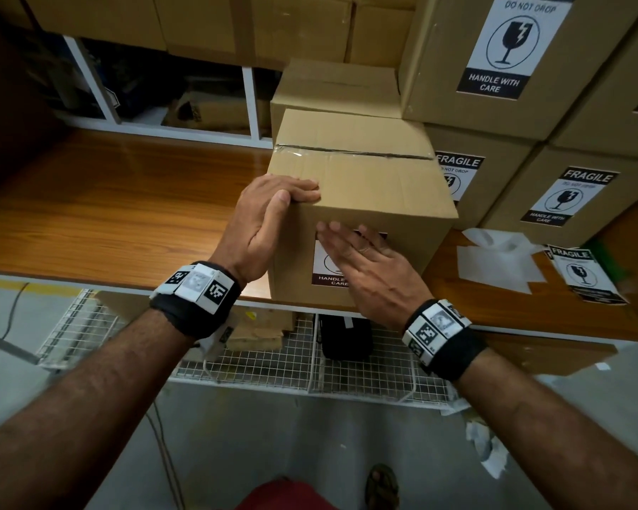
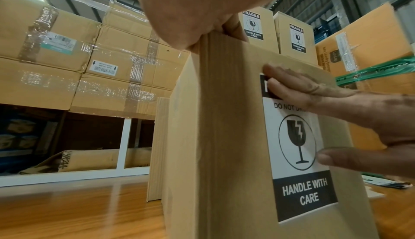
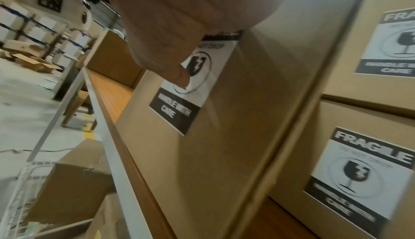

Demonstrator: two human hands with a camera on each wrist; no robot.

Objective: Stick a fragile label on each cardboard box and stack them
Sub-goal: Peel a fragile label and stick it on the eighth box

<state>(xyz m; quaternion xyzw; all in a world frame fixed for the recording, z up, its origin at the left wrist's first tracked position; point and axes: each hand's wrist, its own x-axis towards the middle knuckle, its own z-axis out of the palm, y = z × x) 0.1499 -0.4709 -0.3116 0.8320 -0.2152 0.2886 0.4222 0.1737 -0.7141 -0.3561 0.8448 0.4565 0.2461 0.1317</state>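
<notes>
A taped cardboard box [image 1: 361, 185] stands at the front edge of the wooden table [image 1: 107, 215]. My left hand [image 1: 295, 193] grips its top left front corner, fingers curled over the top edge. My right hand [image 1: 358, 252] lies flat against the box's front face, pressing a black-and-white fragile label [image 1: 326, 276] onto it. In the left wrist view the label [image 2: 298, 154] reads "HANDLE WITH CARE", and the right hand's fingers [image 2: 298, 90] cover its top band. The right wrist view shows the same label [image 3: 186, 100] under my thumb.
Labelled boxes [image 1: 575, 193] are stacked at the right, a larger one [image 1: 494, 49] on top. An unlabelled box [image 1: 339, 90] stands just behind. Loose labels [image 1: 582, 270] and white backing paper [image 1: 498, 259] lie at the right. Wire baskets [image 1: 273, 362] hang below the table.
</notes>
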